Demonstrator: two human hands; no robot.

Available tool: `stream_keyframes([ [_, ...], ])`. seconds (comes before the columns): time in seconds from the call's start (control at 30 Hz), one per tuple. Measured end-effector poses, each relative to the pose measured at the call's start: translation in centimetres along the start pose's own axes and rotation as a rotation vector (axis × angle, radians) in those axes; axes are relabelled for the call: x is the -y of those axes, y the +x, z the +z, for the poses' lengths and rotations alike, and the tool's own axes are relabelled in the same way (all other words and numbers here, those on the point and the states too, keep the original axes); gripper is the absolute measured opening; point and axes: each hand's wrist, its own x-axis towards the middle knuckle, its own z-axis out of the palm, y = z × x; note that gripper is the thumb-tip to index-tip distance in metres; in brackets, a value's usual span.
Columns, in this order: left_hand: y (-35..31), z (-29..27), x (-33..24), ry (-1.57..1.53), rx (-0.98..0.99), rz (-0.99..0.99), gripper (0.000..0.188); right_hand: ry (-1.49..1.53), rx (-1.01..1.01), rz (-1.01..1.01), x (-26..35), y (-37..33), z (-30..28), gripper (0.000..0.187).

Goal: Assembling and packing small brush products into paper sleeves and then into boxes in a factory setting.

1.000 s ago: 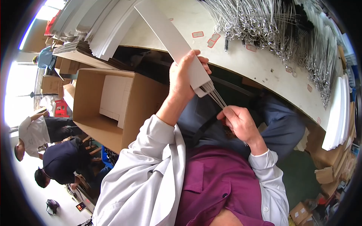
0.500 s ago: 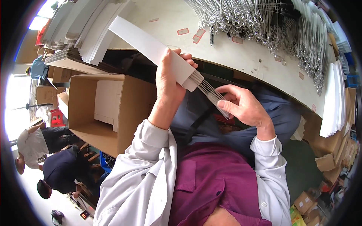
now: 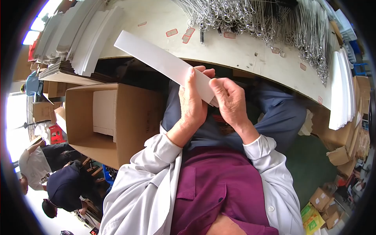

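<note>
From the head view, I see wire brushes (image 3: 250, 17) heaped on the worktop (image 3: 219, 51), white cartons (image 3: 80, 33) stacked at its left, and an open brown box (image 3: 137, 123) near the left forearm (image 3: 178, 135). The long white carton (image 3: 156, 56) slants above the lap (image 3: 219, 137), the left hand (image 3: 192, 102) clamped round its lower part. The right hand (image 3: 231, 100) curls bent fingers against the carton's lower end; I cannot tell whether they grip it.
</note>
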Motion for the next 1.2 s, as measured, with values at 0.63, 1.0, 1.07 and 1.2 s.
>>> stream_keyframes([
  [0.63,-1.5,-2.1,-6.5,1.694,0.799,0.58,0.066,-0.119,0.433,0.285,3.0,0.8,-4.9,0.026],
  [1.0,-2.4,-3.2,-3.7,1.661,0.593,0.576,0.058,-0.074,0.011,-0.02,1.0,-2.4,-4.8,0.028],
  [1.07,-2.6,-3.4,-3.4,1.689,0.559,0.534,0.059,-0.243,-0.086,-0.095,0.2,-2.8,-5.0,0.026],
  [1.2,-2.8,-3.4,-3.0,1.634,0.515,0.514,0.059,-0.367,-0.113,-0.334,-0.2,-3.0,-3.3,0.024],
])
